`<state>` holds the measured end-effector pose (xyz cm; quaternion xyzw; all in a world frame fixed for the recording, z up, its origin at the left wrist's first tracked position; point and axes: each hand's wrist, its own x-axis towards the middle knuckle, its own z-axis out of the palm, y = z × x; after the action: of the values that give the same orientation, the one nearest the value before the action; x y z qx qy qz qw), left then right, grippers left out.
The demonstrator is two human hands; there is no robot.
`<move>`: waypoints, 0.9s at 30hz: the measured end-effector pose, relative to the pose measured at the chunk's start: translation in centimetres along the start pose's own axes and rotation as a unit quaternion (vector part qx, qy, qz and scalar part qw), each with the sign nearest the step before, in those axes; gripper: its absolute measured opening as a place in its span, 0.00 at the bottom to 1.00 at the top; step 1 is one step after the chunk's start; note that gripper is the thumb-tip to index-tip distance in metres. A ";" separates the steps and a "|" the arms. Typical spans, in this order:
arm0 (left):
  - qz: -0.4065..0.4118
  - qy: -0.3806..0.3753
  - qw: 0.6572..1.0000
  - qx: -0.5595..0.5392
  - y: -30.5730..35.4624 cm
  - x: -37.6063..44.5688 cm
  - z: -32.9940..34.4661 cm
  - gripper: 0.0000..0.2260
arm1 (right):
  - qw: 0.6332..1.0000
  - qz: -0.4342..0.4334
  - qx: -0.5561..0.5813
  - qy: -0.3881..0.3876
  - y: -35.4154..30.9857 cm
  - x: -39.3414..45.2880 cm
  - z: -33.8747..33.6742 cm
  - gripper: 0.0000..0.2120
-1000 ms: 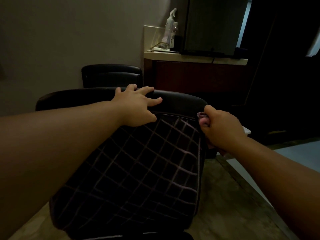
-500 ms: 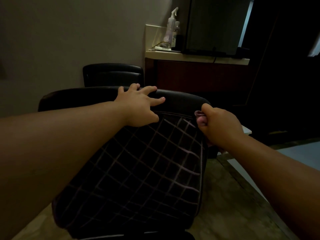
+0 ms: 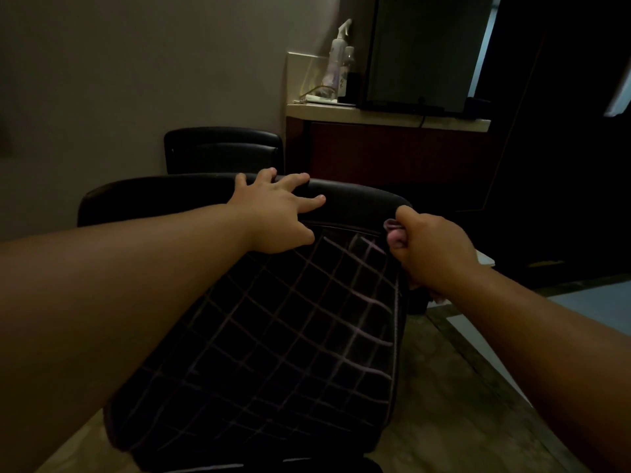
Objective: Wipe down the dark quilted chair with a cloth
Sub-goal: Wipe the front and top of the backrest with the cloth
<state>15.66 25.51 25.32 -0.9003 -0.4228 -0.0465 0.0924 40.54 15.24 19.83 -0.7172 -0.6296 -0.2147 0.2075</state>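
The dark quilted chair [image 3: 273, 353] fills the lower middle, its light grid stitching facing me and a smooth black top edge across the back. My left hand [image 3: 273, 213] rests on that top edge with fingers spread. My right hand [image 3: 433, 250] grips a bunched pinkish cloth [image 3: 394, 230] against the chair's upper right corner. Most of the cloth is hidden inside the fist.
A second black chair [image 3: 222, 148] stands behind, against the grey wall. A counter [image 3: 386, 117] at the back right carries a spray bottle [image 3: 336, 59] and a dark screen [image 3: 426, 49]. Patterned floor [image 3: 444, 404] lies to the right of the chair.
My right hand with the cloth has slid slightly up and left along the chair's right corner. My left hand stays on the top edge.
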 end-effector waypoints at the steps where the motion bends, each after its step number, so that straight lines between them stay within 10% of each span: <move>1: 0.002 0.000 1.000 0.002 -0.1 -0.1 -0.1 0.31 | 1.000 0.000 0.002 -0.002 0.2 -0.1 0.0 0.07; 27: -0.025 -0.081 0.996 0.041 -2.5 -2.2 -0.8 0.34 | 1.000 0.013 -0.017 -0.009 -2.3 0.4 -0.6 0.08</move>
<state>12.33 25.27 26.07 -0.8859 -0.4525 0.0414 0.0937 38.25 15.49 20.64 -0.7304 -0.6187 -0.2160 0.1926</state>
